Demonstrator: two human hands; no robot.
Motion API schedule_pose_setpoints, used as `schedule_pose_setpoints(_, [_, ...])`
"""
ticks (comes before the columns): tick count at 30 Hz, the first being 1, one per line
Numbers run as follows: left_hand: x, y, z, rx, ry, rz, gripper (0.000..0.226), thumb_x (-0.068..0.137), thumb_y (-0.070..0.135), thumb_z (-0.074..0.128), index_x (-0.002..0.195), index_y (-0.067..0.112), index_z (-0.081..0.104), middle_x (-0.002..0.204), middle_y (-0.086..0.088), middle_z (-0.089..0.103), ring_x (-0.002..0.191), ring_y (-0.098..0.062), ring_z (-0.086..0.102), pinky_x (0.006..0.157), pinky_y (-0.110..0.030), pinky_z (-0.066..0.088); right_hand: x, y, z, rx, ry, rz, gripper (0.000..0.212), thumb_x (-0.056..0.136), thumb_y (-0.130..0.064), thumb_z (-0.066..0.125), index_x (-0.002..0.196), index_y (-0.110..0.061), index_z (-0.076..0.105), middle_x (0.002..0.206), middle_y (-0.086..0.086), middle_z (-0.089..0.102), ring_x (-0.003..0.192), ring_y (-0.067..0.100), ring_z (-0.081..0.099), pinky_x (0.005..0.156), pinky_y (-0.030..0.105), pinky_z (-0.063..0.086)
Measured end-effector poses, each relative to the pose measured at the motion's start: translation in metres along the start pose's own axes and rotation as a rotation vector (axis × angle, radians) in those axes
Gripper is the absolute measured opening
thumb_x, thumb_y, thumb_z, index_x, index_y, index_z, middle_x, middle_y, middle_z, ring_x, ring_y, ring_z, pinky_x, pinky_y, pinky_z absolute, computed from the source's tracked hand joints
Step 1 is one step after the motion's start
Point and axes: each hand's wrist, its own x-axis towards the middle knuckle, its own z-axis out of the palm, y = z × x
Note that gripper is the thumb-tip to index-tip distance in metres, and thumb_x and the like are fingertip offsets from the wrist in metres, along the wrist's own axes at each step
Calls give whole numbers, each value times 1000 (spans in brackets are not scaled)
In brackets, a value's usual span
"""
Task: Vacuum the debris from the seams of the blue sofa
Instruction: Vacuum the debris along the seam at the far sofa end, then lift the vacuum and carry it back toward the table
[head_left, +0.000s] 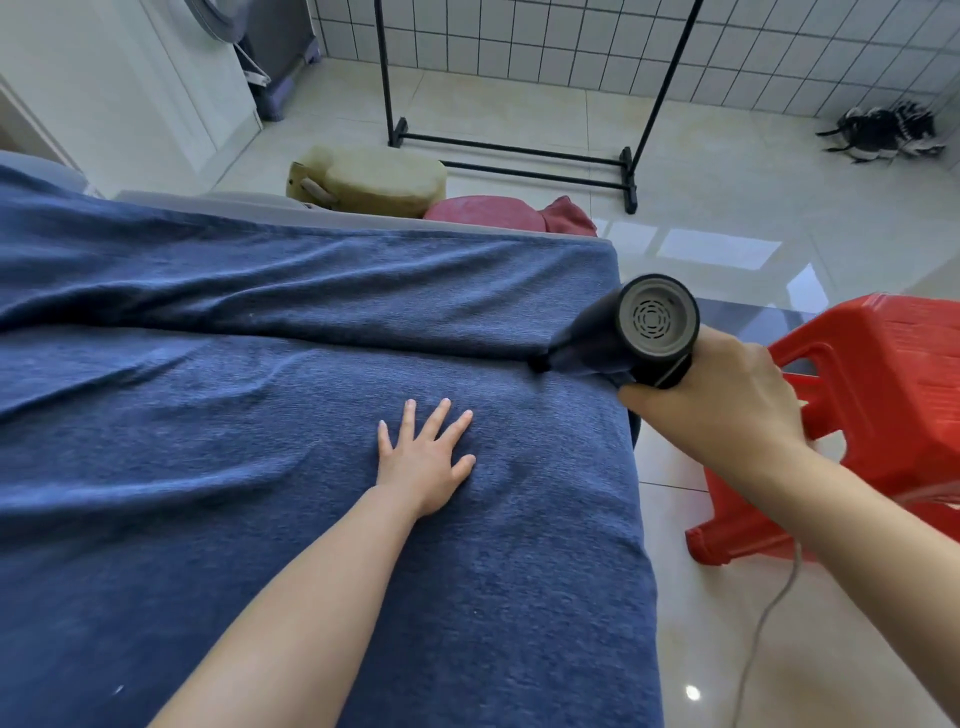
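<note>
Setting: tiled floor (727, 171), blue sofa (260, 467) filling left and near.
Seam (260, 332): long axis runs left–right, ending at sofa's right edge.
Vacuum (639, 332): right hand (727, 405) clenched round handle; nozzle tip touches seam's right end, pointing left.
Left hand (423, 462): flat, fingers spread, pressing cushion near side of seam.
Nearer grip: right.

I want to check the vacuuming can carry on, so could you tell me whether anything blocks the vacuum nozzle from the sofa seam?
Nothing visible does: the handheld vacuum in the right hand already has its nozzle at the seam.
</note>
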Motion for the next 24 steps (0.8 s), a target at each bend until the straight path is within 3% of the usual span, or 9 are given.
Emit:
schedule_pose_setpoints(4, [-22,-18,-19,41,-162,65,65,97,40,43,153,35,10,162,8,-2,149,-23,-2,116,-53,18,-20,-6,-18,192,1,102,21,74,-32,76,76,-21,59,71,-3,62,82,32,59,69,37,44])
schedule_pose_setpoints(7, [-56,-30,-35,3,-314,44,60,97,35,45,152,24,22,161,-1,14,147,-24,16,116,-43,24,-46,-19,-41,360,24,196,14,71,-24,75,70,-18,62,68,5,71,79,32,69,74,41,55])
schedule_pose_setpoints(10, [-99,-34,-55,-27,-380,9,59,97,34,46,151,22,24,154,-7,31,140,-25,32,112,-36,30,-73,-35,-67,596,43,322,11,69,-15,74,63,-11,66,60,8,70,57,28,69,74,48,59])
schedule_pose_setpoints(13, [-148,-31,-82,-174,-327,14,58,97,34,46,151,23,26,151,-6,37,136,-24,38,110,-32,32,-106,-56,-99,798,56,406,19,73,-7,72,57,-13,65,56,9,61,47,25,57,63,43,53])
schedule_pose_setpoints(16, [-194,-19,-115,-438,-250,9,54,96,34,49,147,26,34,147,3,44,124,-16,51,103,-28,38,-140,-79,-136,962,28,454,23,83,7,65,65,-6,61,59,14,54,49,24,49,53,32,45])
schedule_pose_setpoints(19, [-238,0,-150,-697,-130,23,46,95,32,53,140,31,44,139,9,51,124,-12,49,102,-31,42,-167,-96,-164,1128,-11,533,20,86,6,63,68,-3,59,58,14,51,49,25,48,53,33,43])
schedule_pose_setpoints(22, [-289,23,-197,-900,-64,76,40,96,25,54,135,31,48,132,11,54,117,-9,54,87,-26,47,-192,-113,-202,1294,-78,615,17,88,2,62,73,-2,56,60,14,51,48,25,48,52,32,42])
schedule_pose_setpoints(24, [-320,35,-226,-1022,-41,83,38,96,24,55,133,31,48,132,10,56,111,-7,58,88,-26,48,-209,-122,-223,1376,-114,648,14,89,1,61,77,-3,55,61,14,51,48,24,49,51,31,43])
